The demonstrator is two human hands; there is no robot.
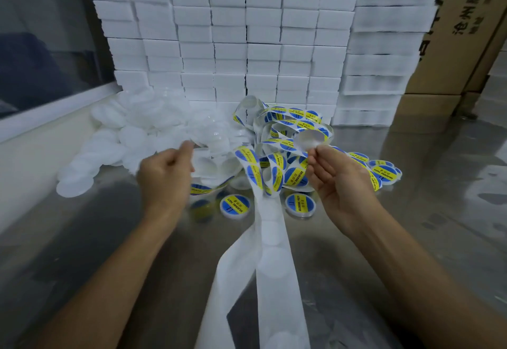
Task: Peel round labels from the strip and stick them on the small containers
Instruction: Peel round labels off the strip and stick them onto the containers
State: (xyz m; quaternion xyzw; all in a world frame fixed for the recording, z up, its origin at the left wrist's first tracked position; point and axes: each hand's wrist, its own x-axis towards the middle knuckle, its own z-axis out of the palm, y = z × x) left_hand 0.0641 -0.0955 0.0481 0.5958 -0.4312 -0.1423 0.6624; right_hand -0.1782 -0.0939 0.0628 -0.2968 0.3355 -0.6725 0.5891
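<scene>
**Label held over the tangled strip**

A heap of white lids (pixel 115 140) was seen at the left of the steel table (pixel 82 239); the left hand (pixel 164 176) was curled, its fingertips pinching a clear small container (pixel 207 132) — blurred; the label strip (pixel 263 173) was piled between the hands, its bare backing (pixel 274 252) trailing toward the camera; labelled containers (pixel 235 206) lay beneath; a round label (pixel 310 138), back side showing, was pinched by the right hand (pixel 337 181) — the other fingers loosely bent.

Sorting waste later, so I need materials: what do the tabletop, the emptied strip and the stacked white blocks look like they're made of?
Tabletop: likely brushed stainless steel; grey, with blurred reflections.
Emptied strip: glossy white release paper, probably coated; round marks show where labels sat.
Stacked white blocks: matte white, possibly foam or cartons; too blurred to tell.
</scene>
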